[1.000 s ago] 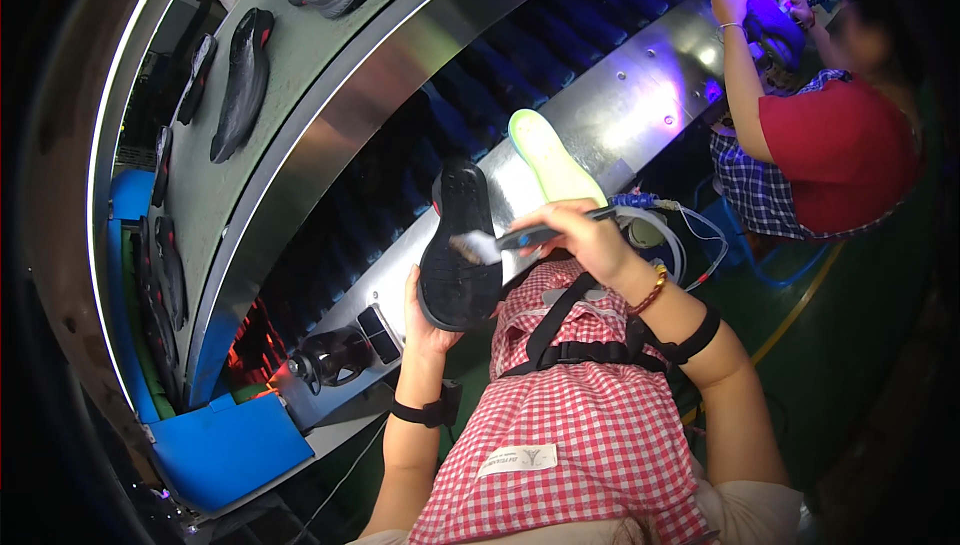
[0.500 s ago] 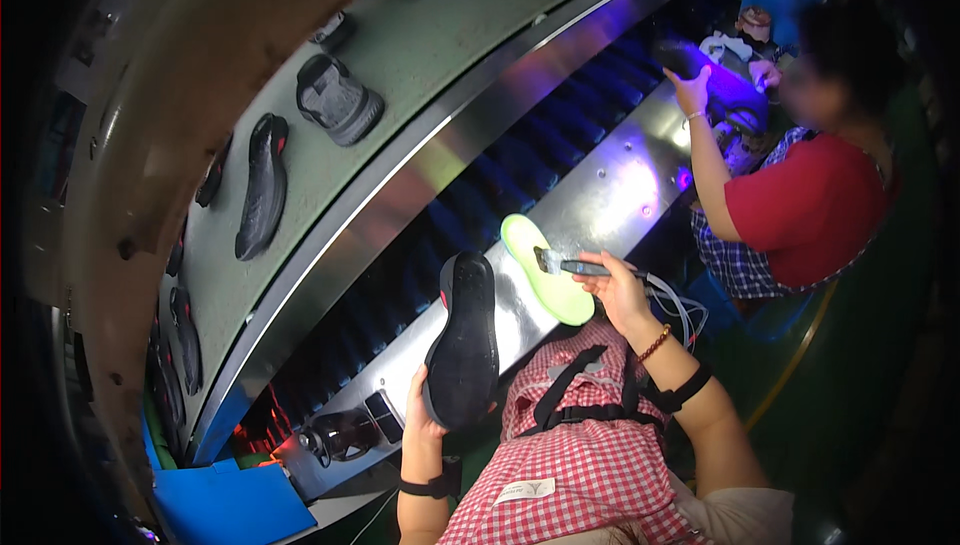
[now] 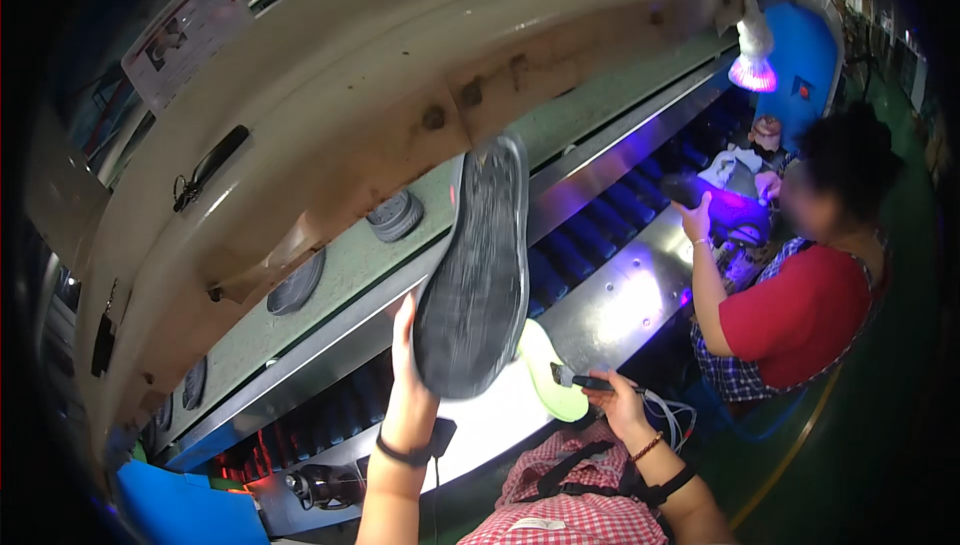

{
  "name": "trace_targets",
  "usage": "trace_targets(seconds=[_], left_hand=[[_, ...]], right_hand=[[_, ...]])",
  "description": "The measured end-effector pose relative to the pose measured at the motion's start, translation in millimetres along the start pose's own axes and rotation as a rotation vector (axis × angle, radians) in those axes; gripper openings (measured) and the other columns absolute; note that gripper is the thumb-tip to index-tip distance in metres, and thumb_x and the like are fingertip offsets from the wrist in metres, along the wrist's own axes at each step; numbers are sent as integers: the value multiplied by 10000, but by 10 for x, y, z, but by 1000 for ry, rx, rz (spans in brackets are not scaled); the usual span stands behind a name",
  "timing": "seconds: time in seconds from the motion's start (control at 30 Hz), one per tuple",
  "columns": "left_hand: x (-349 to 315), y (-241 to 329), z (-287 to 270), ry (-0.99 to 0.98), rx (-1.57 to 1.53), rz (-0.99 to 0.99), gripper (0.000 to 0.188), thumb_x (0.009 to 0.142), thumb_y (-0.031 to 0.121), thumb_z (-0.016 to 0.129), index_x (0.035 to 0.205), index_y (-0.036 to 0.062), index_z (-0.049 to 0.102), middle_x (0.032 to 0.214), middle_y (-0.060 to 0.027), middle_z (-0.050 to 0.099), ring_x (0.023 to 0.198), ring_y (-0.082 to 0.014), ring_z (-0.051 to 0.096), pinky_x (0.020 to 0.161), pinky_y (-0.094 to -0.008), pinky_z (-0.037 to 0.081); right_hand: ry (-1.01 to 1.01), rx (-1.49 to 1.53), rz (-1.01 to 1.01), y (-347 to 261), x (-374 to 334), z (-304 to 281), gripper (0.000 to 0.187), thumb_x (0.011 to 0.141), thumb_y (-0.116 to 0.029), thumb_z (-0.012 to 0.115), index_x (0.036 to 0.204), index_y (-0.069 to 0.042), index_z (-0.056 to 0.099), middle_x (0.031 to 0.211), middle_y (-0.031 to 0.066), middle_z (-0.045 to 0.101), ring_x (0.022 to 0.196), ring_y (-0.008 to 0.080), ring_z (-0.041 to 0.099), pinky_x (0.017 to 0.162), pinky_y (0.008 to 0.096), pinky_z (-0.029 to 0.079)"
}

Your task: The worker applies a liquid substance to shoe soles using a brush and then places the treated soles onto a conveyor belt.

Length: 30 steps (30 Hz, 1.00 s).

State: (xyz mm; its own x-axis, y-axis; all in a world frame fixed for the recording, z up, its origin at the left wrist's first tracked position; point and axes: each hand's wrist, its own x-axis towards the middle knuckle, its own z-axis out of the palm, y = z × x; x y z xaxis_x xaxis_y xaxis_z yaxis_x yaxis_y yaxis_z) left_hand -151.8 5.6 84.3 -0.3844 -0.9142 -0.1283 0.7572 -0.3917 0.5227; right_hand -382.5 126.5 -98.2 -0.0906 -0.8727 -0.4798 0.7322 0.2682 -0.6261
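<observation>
A black shoe sole (image 3: 475, 285) is held up in my left hand (image 3: 408, 370), which grips it at the near, heel end; its broad face is turned toward me and looks streaked. My right hand (image 3: 622, 407) holds a flat brush (image 3: 592, 383) by its dark handle. The bristle end is over a yellow-green sole-shaped piece (image 3: 562, 403) lying on the metal ledge (image 3: 470, 430); I cannot tell whether they touch. Part of that piece is hidden behind the black sole.
Beyond the ledge runs a roller conveyor (image 3: 570, 280), then a green belt (image 3: 350, 275) carrying shoe parts under a beige hood (image 3: 330, 105). To the right a co-worker in a red top (image 3: 795, 310) holds a dark sole below a lit lamp (image 3: 752, 70). A blue box (image 3: 185, 505) stands lower left.
My left hand has raised the black sole upward and forward, away from the ledge. The view has tilted up, showing more hood. The brush stays over the yellow-green piece.
</observation>
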Motion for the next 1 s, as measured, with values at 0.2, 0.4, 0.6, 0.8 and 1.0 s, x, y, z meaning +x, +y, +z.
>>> trace_targets(seconds=[0.2,0.4,0.6,0.8,1.0], left_hand=[[1861,-50,837,73,-484,4,939,798,712,239,1371,-18,93,1430,-229,114,1310,-382,159,1061,-521,148],[1327,-539,703,-185,890,-32,771,832,516,501,1344,-1,247,1366,-237,281,1265,-355,295,1039,-443,255],[1127,367,-1,455,2138,1271,576,722,217,633,1203,-21,425,1199,-226,452,1150,-393,390,999,-456,285],[829,934,-566,557,2246,1101,253,732,280,658,871,76,608,876,-86,599,937,-296,510,836,-425,375],[258,250,-177,457,1699,1544,236,711,209,689,618,84,511,884,-77,556,923,-276,468,900,-449,303]], right_hand=[[-63,-33,-5,-2,-126,20,359,920,-232,415,1048,81,536,926,173,620,795,231,630,683,284,480],[-77,-14,24,-32,-141,9,368,912,-251,434,1043,76,541,927,174,624,788,237,627,689,299,477],[-125,-114,45,0,-90,16,364,905,-253,450,1050,70,536,955,173,618,811,242,624,704,307,478],[-194,-192,87,64,-161,205,407,909,-295,432,1078,62,530,932,163,623,798,228,614,710,306,466],[-178,-109,95,98,-68,149,317,888,-218,489,1061,42,543,970,153,615,786,239,627,669,305,487]])
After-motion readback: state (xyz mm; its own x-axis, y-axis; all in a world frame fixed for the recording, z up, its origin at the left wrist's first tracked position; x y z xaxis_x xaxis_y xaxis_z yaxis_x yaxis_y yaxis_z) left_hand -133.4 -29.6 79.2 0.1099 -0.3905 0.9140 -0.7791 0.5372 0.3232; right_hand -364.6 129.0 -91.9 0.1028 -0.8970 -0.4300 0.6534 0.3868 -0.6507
